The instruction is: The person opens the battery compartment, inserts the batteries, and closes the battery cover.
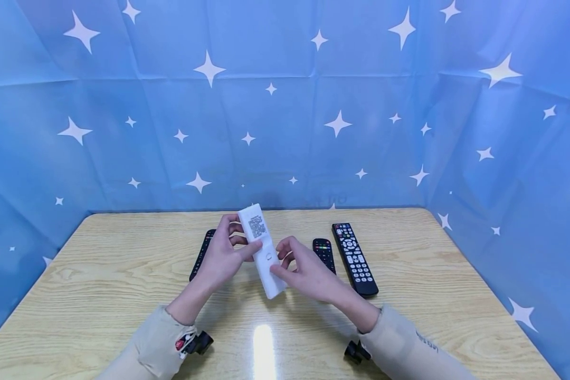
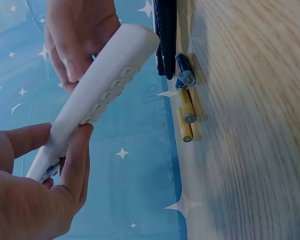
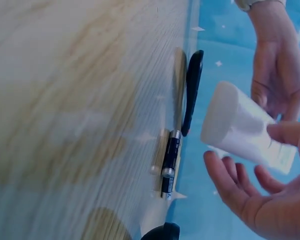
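Observation:
A white remote control [image 1: 266,266] is held up over the table, tilted, its back with a printed label facing the head camera. My left hand [image 1: 224,253] grips its upper part, thumb on the back and fingers round the far edge. In the left wrist view, rows of buttons show on the underside of the white remote [image 2: 97,92]. My right hand [image 1: 309,270] holds the lower part by its right edge, the thumb lying on the back below a small round mark. Seen from the right wrist, the right fingers [image 3: 235,187] curve under the remote.
Black batteries [image 3: 171,155] and yellow batteries [image 2: 187,106] lie on the wooden table [image 1: 123,264]. A black remote [image 1: 201,256] lies partly behind the left hand. To the right lie a small black remote [image 1: 324,253] and a longer one [image 1: 355,258]. A blue starred curtain [image 1: 266,132] hangs behind.

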A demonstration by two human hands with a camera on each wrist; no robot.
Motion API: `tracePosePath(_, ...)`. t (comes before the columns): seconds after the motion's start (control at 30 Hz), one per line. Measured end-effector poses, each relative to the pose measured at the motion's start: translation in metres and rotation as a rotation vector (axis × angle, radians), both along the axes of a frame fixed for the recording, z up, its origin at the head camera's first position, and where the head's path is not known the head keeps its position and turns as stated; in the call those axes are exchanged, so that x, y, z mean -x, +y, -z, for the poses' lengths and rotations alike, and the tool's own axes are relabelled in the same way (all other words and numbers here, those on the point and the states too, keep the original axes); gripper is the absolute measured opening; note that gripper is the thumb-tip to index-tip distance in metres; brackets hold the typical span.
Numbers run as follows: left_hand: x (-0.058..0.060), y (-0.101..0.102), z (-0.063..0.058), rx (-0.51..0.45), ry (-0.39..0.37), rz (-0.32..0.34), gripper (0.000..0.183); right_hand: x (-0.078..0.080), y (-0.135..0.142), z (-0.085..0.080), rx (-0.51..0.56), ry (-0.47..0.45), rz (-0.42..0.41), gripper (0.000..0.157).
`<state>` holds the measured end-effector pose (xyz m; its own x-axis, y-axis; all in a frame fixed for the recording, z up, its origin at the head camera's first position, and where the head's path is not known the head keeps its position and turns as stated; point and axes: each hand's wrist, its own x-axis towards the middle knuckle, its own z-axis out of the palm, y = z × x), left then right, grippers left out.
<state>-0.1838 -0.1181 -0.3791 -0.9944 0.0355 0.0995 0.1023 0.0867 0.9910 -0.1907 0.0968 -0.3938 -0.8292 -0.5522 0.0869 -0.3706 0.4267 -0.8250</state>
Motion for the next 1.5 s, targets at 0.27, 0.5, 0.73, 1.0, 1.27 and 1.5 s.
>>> tracePosePath(0.27, -0.0011, 0.0002, 0.0, -0.002, -0.012, -0.012, 0.061, -0.0039, -0.0025, -0.0023, 0.002, -0.024, -0.047, 0.058)
tracePosePath(0.5, -0.0001, 0.0012, -0.0003, -0.024, -0.024, -0.007, 0.061, -0.0036, -0.0036, -0.0028, -0.022, -0.012, -0.032, 0.062)
tracePosePath(0.73, -0.0009, -0.0002, -0.0007, -0.058, -0.015, 0.023, 0.059, -0.0035, -0.0033, -0.0041, -0.022, -0.02, -0.011, 0.059)
tracePosePath(1.0, -0.0016, -0.0027, 0.0006, 0.028, 0.014, 0.018, 0.06, -0.004, -0.0017, -0.0047, 0.011, -0.058, -0.013, 0.056)
tracePosePath(1.27, -0.0002, -0.0017, 0.0009, -0.053, -0.048, 0.03, 0.064, -0.0037, -0.0027, -0.0051, 0.064, -0.073, -0.05, 0.046)
tracePosePath(1.5, 0.0027, 0.0008, 0.0001, -0.098, -0.113, 0.039, 0.071, -0.0043, -0.0043, -0.0036, 0.085, -0.094, -0.071, 0.04)
